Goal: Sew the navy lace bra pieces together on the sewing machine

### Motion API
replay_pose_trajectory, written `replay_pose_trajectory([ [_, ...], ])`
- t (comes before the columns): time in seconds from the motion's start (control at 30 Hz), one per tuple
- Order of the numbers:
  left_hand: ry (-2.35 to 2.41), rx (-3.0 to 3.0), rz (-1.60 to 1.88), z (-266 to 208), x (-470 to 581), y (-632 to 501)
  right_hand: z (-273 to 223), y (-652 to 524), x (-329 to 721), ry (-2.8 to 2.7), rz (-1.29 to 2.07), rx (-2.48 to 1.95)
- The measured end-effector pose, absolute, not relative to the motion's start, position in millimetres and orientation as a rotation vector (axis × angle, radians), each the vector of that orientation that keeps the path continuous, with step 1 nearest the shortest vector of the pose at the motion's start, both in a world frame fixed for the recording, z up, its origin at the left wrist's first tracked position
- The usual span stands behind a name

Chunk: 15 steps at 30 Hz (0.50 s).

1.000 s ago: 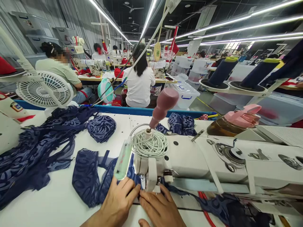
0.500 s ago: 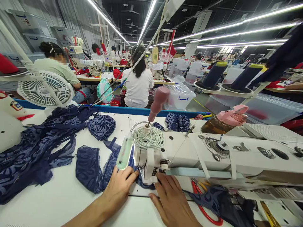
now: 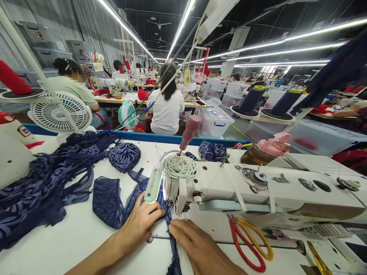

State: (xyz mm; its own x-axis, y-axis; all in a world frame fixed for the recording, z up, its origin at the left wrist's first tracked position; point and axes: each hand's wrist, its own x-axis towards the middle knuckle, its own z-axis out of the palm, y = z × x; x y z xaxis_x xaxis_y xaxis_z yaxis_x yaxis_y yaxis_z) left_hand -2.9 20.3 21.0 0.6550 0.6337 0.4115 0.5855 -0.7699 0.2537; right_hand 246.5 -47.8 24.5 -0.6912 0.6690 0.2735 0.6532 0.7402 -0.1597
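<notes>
Navy patterned lace garment piece (image 3: 109,202) lies on the white table, its right part running beneath the sewing machine head (image 3: 179,187). With bent fingers, my left hand (image 3: 142,217) holds the lace down just left of the needle area. A narrow navy strip (image 3: 172,244) of the fabric trails from there toward me, between my hands. My right hand (image 3: 195,242) has its fingers together, the tips closed on the strip's right edge; its thumb is hidden. A pale green oval piece (image 3: 153,185) on the machine hangs above my left fingers.
Red-and-yellow-handled scissors (image 3: 249,244) lie right of my right hand, under the machine arm. A heap of navy lace (image 3: 54,175) covers the table's left. A pink-handled screwdriver (image 3: 190,131) stands upright on the machine; a pink-lidded bottle (image 3: 268,147) is behind it. Co-workers sit ahead.
My right hand has moved left and a little toward me. The navy fabric that lay over the scissors is gone from there; a strip now hangs between my hands.
</notes>
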Motion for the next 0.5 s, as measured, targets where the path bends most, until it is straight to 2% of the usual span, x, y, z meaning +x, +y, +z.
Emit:
replay_pose_trajectory([
  [0.1, 1.057, 2.796, 0.858, 22.2, 7.4, 16.5, 13.1, -25.6, 237.5, -2.620, 0.091, -0.914],
  [0.27, 1.046, 2.901, 0.969, 14.4, 21.4, 6.2, -5.4, -25.5, 225.9, -2.526, -0.141, -0.834],
  [0.5, 1.052, 2.903, 1.020, 9.2, 20.5, -1.0, 2.7, -23.2, 229.5, -2.439, -0.185, -0.794],
])
